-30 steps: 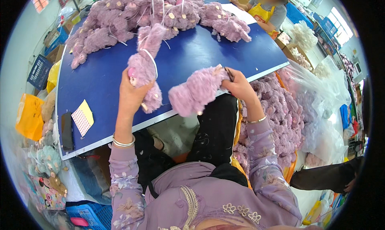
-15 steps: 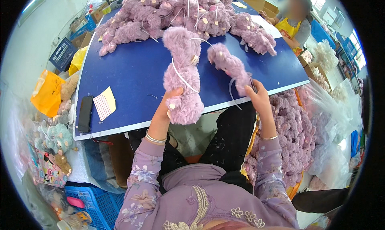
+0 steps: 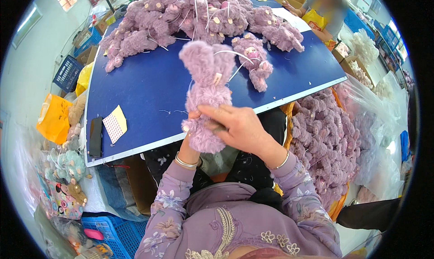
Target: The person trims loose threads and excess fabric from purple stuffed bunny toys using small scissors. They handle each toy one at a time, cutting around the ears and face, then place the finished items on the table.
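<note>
A fluffy mauve plush rabbit [image 3: 209, 96] stands upright above the table's near edge, its long ears pointing away from me and a small pale tag on its side. My left hand [image 3: 191, 139] is closed round its lower body from behind, with most of its fingers hidden. Across the front of the body lie the bent fingers of my right hand [image 3: 239, 125], gripping the plush; they are slightly blurred. A thin white strap [image 3: 237, 55] loops from by the ears toward a second mauve plush toy [image 3: 255, 69] lying on the table.
A heap of mauve plush toys [image 3: 181, 15] covers the far side of the blue table [image 3: 140, 87]. A black phone-like object [image 3: 96, 137] and a sticker sheet [image 3: 115, 123] lie at left. More plush fills a sack [image 3: 323, 141] at right. Another person [image 3: 323, 15] sits at far right.
My right hand has let go of the smaller-looking plush toy, which now lies farther back on the table, and has moved left onto the plush rabbit held by my left hand.
</note>
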Action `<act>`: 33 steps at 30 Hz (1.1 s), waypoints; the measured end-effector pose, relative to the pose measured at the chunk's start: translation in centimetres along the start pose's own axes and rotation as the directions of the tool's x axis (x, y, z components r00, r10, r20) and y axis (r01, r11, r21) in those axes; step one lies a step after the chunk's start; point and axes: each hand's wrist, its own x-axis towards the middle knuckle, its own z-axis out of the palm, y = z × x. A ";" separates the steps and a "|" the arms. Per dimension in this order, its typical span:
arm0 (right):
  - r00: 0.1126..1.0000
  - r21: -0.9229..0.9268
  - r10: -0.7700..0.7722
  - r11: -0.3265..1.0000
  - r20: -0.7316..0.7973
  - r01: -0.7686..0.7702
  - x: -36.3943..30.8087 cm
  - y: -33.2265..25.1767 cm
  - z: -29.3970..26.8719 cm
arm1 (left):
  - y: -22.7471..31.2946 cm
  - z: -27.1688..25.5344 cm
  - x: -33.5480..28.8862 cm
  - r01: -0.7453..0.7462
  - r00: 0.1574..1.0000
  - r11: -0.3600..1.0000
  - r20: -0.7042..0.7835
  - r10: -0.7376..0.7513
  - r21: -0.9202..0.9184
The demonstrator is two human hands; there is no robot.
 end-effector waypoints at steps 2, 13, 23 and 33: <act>0.972 0.135 -0.205 0.966 -0.117 0.220 -0.4 1.6 0.0 | -0.6 4.5 0.0 -0.056 0.989 0.998 -0.137 0.056 0.005; 0.865 0.720 0.484 0.646 -0.130 -0.253 0.3 4.2 -0.3 | -2.1 4.7 -1.6 0.106 0.994 0.994 0.015 -0.106 -0.018; 0.870 0.910 0.488 0.387 -0.068 -0.146 -0.4 5.9 -0.5 | -2.2 3.7 -1.0 0.084 0.990 0.995 -0.105 -0.089 -0.054; 0.925 0.539 0.364 0.804 -0.110 -0.252 -0.8 5.3 0.4 | -0.8 4.1 -0.9 -0.024 0.985 0.941 -0.152 0.080 0.337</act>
